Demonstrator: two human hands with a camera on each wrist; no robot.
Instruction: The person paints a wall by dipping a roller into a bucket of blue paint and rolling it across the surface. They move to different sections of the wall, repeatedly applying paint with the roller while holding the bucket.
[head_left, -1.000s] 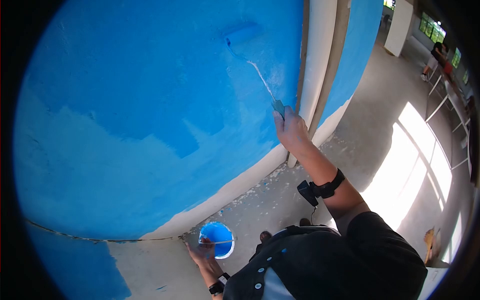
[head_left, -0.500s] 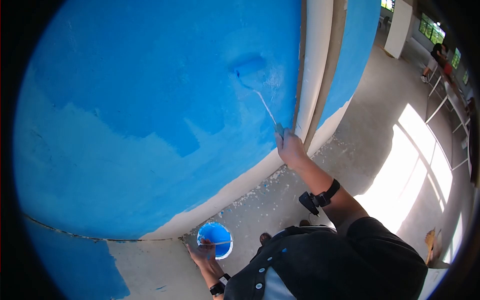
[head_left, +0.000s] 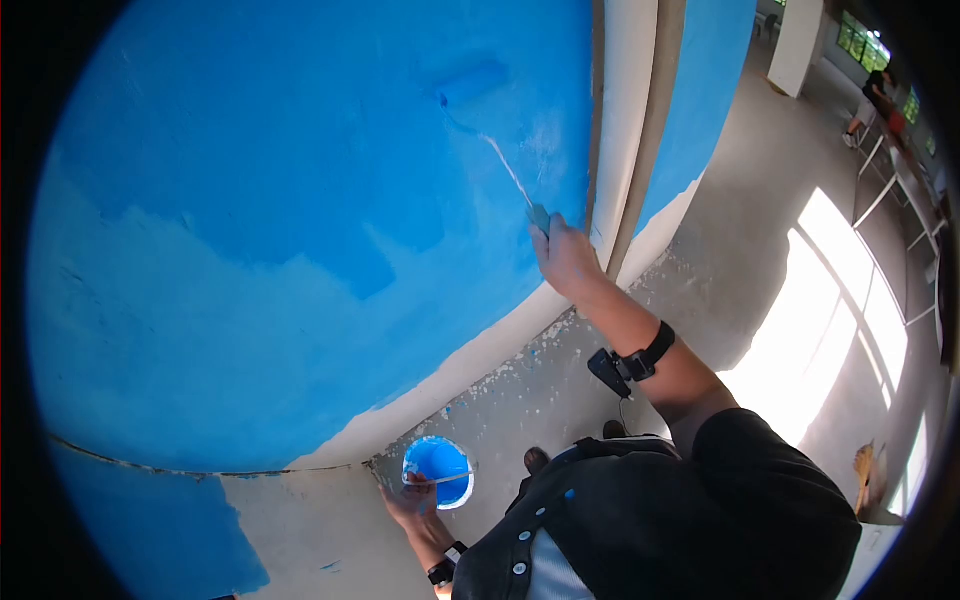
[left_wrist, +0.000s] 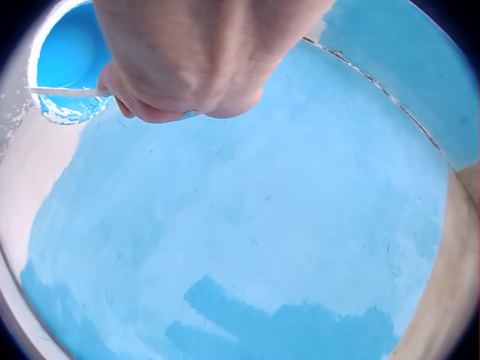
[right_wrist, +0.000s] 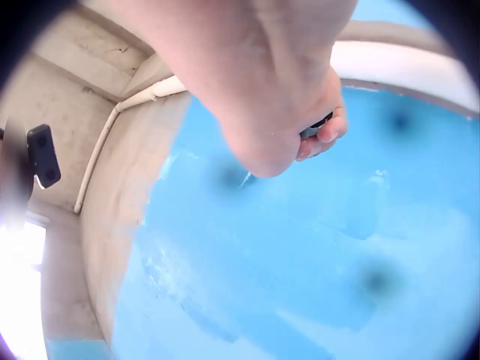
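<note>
My right hand (head_left: 568, 258) grips the green handle of a paint roller (head_left: 507, 165). The blue-coated roller head (head_left: 473, 84) lies against the wall (head_left: 300, 180), over the darker blue paint. In the right wrist view the curled fingers (right_wrist: 334, 129) wrap the handle, and the hand hides most of the tool. Low in the head view, my left hand (head_left: 410, 505) holds a bucket (head_left: 455, 503) of blue paint by its thin handle (head_left: 452, 478). The left wrist view shows that handle running into the curled fingers, beside the paint-smeared rim (left_wrist: 34, 60).
A pale pipe (head_left: 632, 110) stands at the wall's right edge. White unpainted wall (head_left: 380, 430) runs along the bottom, above a paint-spotted floor (head_left: 520, 400). A person (head_left: 876, 95) stands by a long table at far right. A brush (head_left: 862, 465) sticks up at lower right.
The roller first slid down the wall, then moved back up and to the left, with my right hand following. The left hand keeps hold of the bucket, which has shifted slightly in view.
</note>
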